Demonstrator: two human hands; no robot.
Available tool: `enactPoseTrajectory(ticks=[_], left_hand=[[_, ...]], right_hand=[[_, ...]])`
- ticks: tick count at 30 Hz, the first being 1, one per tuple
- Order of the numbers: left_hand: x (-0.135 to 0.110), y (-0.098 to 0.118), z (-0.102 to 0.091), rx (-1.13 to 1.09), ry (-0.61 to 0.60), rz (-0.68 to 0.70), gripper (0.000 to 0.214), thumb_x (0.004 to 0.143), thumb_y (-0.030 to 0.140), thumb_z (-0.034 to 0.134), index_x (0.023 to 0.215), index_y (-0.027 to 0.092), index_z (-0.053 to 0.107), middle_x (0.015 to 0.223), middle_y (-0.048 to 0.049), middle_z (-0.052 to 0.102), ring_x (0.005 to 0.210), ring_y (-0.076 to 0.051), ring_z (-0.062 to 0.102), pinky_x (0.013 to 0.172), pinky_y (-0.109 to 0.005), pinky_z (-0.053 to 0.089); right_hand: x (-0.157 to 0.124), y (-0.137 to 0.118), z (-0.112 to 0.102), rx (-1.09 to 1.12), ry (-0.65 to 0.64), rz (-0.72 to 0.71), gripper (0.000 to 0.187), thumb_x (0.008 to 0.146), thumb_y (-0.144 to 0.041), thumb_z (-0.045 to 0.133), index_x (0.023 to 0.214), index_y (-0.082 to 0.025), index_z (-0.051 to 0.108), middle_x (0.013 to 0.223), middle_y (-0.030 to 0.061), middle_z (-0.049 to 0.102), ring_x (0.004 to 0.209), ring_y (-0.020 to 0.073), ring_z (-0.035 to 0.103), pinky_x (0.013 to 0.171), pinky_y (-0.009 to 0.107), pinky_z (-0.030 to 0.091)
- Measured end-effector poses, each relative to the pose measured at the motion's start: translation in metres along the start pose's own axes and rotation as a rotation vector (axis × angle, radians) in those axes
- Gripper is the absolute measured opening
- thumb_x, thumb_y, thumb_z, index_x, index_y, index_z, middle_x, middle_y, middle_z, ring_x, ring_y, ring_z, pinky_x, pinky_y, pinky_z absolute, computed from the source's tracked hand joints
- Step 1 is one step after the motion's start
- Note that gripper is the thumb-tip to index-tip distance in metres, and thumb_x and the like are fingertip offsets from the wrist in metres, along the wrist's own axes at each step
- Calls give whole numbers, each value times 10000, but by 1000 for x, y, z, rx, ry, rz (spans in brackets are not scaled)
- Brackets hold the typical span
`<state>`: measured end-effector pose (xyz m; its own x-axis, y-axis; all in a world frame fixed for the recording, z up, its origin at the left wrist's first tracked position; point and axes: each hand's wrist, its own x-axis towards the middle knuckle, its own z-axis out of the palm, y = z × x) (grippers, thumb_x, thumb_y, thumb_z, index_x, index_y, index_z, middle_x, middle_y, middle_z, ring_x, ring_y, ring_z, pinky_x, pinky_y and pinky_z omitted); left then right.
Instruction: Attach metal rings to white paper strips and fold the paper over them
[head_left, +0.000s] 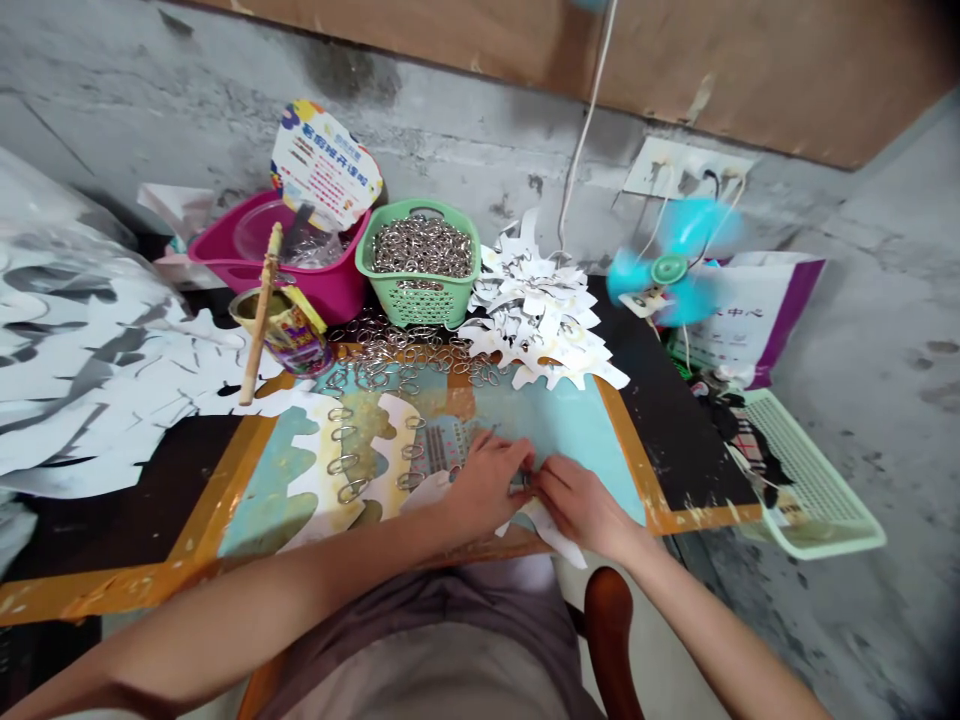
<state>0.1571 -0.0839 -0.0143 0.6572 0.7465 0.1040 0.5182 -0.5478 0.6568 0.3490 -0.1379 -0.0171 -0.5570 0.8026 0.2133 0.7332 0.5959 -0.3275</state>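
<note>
My left hand and my right hand meet at the front of the table, fingertips pinched together over a white notched strip. A small shiny bit shows between the fingertips; whether it is a metal ring I cannot tell. The strip's middle is hidden under my hands. To the left lie two similar white strips with yellowish glue smears, and several oval metal rings are set along them. More loose rings are spread in a heap behind.
A green basket full of rings stands at the back beside a magenta basket. A tin can with a stick is at left. White cut-outs are piled behind; a blue fan spins at right near a pale green basket.
</note>
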Motion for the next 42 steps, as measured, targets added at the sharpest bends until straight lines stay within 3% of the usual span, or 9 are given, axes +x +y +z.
enactPoseTrajectory(ticks=[5,8,13,19,25,30,34,38,42], left_hand=[[-4,3,-1,26,-6,-3,172,783,122,670,903,243,685,892,-14,704,1085,-279,556,1135,-586,199],[-9,3,1,71,-21,74,177,828,102,645,822,261,721,896,-14,716,1139,-290,536,1156,-640,112],[-19,1,8,270,155,254,186,882,119,607,799,230,732,1190,-82,644,1182,-299,496,1135,-662,184],[-26,-3,14,444,263,455,141,933,151,591,827,206,666,1044,-41,666,1114,-237,524,1138,-573,256],[-27,-5,14,443,243,445,155,952,128,562,844,205,644,895,6,699,1105,-222,553,1157,-547,238],[-24,-8,14,413,230,366,151,934,189,602,800,221,666,794,3,701,1011,-240,568,1130,-607,231],[-23,-9,14,375,229,383,135,939,188,589,870,238,694,838,9,714,1018,-231,564,1165,-610,166],[-25,-10,16,429,253,427,131,930,159,598,913,247,693,888,-1,695,1029,-229,543,1147,-616,207],[-27,-11,18,479,263,421,100,933,192,612,921,253,690,1028,-38,651,1021,-226,522,1095,-586,289]], right_hand=[[-14,-9,5,-87,43,-11,249,991,-126,413,853,-183,612,774,51,531,726,199,508,625,307,406],[-20,-9,-1,90,30,39,197,987,-139,440,978,-187,631,847,62,579,766,193,559,674,308,473],[-16,-2,-17,389,88,112,306,933,-121,491,1203,-219,596,1090,105,605,938,209,614,809,339,536],[-2,13,-14,254,-72,-85,246,979,-100,440,1061,-183,656,952,91,623,881,202,604,736,301,498],[-3,14,-9,92,-118,-78,185,983,-101,440,944,-160,611,892,79,575,809,201,546,696,306,451],[-18,1,1,-14,-47,-8,175,964,-86,438,986,-154,599,887,86,551,809,223,523,693,335,459],[-22,-1,-4,163,-30,41,203,968,-101,448,1099,-173,587,972,99,571,870,220,560,765,352,513],[-13,6,-18,344,-13,47,446,919,-64,478,1343,-205,476,1214,133,536,1099,235,558,940,387,512],[-6,17,-19,298,-56,-42,355,940,-49,438,1226,-204,580,1151,121,561,1062,218,581,908,358,518]])
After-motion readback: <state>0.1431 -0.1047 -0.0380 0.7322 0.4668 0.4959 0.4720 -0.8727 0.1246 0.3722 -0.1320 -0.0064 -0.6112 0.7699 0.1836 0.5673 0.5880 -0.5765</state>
